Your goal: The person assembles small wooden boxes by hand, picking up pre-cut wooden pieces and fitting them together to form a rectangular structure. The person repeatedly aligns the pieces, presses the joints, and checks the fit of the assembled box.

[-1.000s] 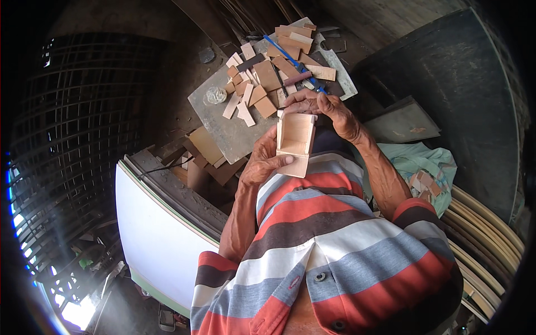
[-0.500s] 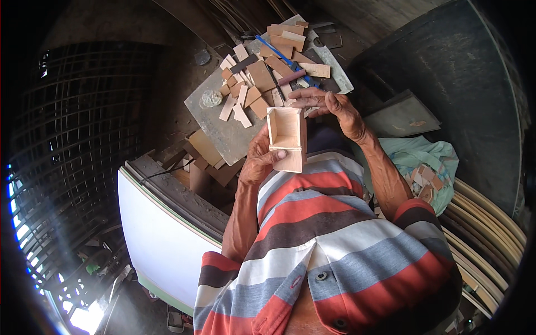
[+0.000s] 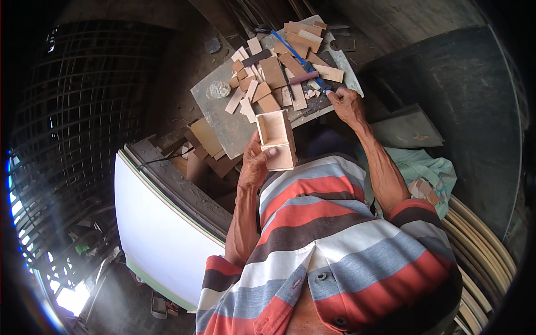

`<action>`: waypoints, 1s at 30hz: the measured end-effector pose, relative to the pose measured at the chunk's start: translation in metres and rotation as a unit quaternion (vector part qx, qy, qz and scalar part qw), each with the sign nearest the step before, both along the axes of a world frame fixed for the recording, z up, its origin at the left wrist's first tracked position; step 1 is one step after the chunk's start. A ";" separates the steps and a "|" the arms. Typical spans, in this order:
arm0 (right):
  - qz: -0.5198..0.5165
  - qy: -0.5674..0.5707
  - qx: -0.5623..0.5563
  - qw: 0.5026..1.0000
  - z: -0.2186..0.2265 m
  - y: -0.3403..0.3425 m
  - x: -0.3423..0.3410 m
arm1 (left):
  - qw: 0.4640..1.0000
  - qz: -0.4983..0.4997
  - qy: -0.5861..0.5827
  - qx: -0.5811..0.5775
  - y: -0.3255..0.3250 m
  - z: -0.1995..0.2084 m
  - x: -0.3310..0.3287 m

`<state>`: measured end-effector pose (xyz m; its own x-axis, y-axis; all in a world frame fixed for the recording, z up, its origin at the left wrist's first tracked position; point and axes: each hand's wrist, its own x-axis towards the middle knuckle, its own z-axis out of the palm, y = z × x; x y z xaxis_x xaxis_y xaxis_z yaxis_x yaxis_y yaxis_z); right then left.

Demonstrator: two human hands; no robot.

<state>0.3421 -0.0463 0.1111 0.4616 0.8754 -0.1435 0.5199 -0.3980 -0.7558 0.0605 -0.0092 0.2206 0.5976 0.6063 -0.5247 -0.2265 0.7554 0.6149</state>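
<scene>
A small pale wooden box [image 3: 276, 139] is held upright in my left hand [image 3: 255, 164], thumb pressed on its lower front panel. Its upper part is an open-fronted compartment; the lower part is covered. My right hand [image 3: 347, 106] is at the near right edge of the work board [image 3: 220, 123], fingers curled with the tips together. Those fingertips are beside the near end of a long thin blue tool [image 3: 296, 53] and some small wood bits [image 3: 314, 94]. Whatever they pinch is too small to make out. Several flat wood pieces [image 3: 272, 72] lie heaped on the board.
A clear round container [image 3: 219, 89] stands on the board's left side. A large white curved panel [image 3: 162, 223] is at my left. To my right are a pale green cloth bag [image 3: 432, 167] with wood scraps, a stack of curved strips [image 3: 480, 240] and a big dark panel [image 3: 441, 84].
My right hand has moved from above the box, where its fingers were spread, out to the board's right edge, and its fingers have curled. The left hand still holds the box.
</scene>
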 end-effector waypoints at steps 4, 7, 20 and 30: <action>0.046 -0.038 -0.025 0.998 -0.018 0.034 -0.033 | 0.997 0.063 0.041 0.005 -0.011 -0.007 -0.023; 0.103 -0.060 0.046 0.992 -0.039 0.065 -0.064 | 0.994 0.094 0.048 0.007 -0.018 -0.007 -0.037; 0.195 -0.191 -0.100 0.957 -0.118 0.102 -0.226 | 0.984 0.150 0.094 0.027 -0.033 0.001 -0.093; 0.189 -0.078 -0.203 0.958 -0.077 0.113 -0.226 | 0.985 0.161 0.063 0.015 -0.028 -0.005 -0.135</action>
<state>0.1162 0.0670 0.0337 0.1660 0.8712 -0.4620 0.7794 -0.4029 -0.4798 -0.0743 -0.0375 0.2152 0.3020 0.7706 -0.5612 -0.3717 0.6373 0.6751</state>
